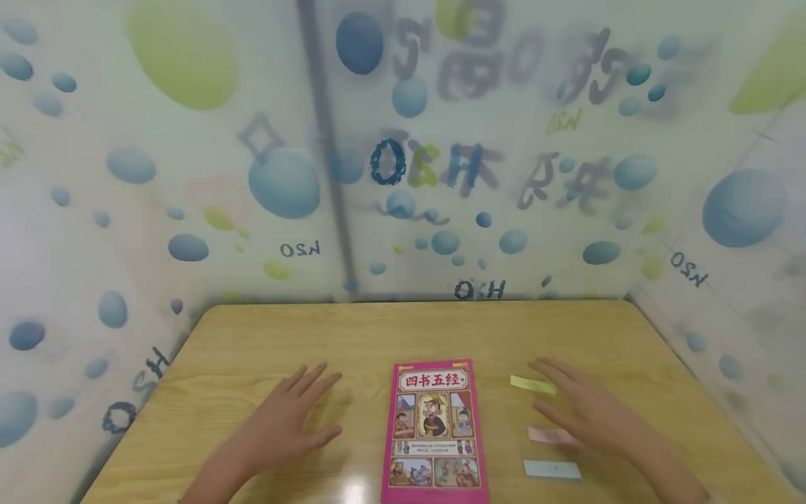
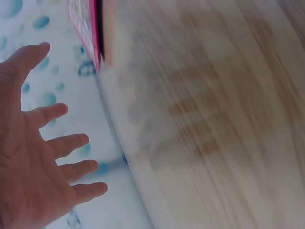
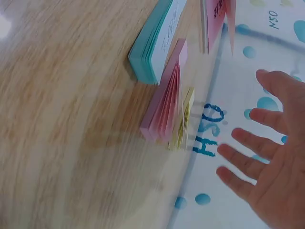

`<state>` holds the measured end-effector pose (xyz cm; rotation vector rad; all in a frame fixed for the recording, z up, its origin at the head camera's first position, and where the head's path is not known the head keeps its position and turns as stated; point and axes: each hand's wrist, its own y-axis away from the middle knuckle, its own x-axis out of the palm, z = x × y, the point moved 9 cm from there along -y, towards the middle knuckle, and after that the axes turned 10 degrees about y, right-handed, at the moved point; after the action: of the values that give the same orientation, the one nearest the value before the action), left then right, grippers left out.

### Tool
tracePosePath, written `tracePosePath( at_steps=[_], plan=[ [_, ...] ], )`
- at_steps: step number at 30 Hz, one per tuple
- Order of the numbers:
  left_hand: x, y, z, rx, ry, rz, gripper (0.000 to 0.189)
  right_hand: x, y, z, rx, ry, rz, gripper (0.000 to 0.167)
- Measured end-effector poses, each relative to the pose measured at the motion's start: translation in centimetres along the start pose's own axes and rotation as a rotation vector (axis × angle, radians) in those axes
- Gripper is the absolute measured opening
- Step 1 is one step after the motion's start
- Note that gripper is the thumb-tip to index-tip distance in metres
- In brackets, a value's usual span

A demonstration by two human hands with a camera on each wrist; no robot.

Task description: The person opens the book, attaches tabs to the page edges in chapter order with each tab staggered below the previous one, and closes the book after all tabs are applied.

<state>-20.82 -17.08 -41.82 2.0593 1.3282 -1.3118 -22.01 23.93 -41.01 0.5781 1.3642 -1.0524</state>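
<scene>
A pink-bordered book (image 1: 434, 430) with cartoon pictures on its cover lies face up between the two hands. To its left, my left hand (image 1: 286, 420) hovers over the table with fingers spread, holding nothing. On the other side, my right hand (image 1: 588, 413) is held above several small sticky-note pads, its fingers extended and apart from them. Those are a yellow pad (image 1: 532, 384), a pink pad (image 3: 162, 105) partly hidden by the hand in the head view, and a light blue pad (image 1: 552, 469) nearest me. In the right wrist view the pink pad's sheets fan out.
The wooden table (image 1: 264, 343) meets a wall (image 1: 403, 238) at its back edge. That wall carries blue and green droplet prints and lettering. Side walls slope in at the left and right.
</scene>
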Motion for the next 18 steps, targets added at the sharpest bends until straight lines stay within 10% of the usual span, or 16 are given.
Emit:
tracePosePath(
  at_steps=[8, 18],
  plan=[
    [6.0, -1.6, -6.0, 0.219, -0.031, 0.205, 0.094, 1.2, -1.7, 2.3, -0.069, -0.062, 0.057, 0.048],
    [9.6, -2.3, -7.7, 0.202, -0.034, 0.326, 0.105, 3.0, -2.6, 6.2, -0.137, -0.112, 0.173, 0.052]
  ],
)
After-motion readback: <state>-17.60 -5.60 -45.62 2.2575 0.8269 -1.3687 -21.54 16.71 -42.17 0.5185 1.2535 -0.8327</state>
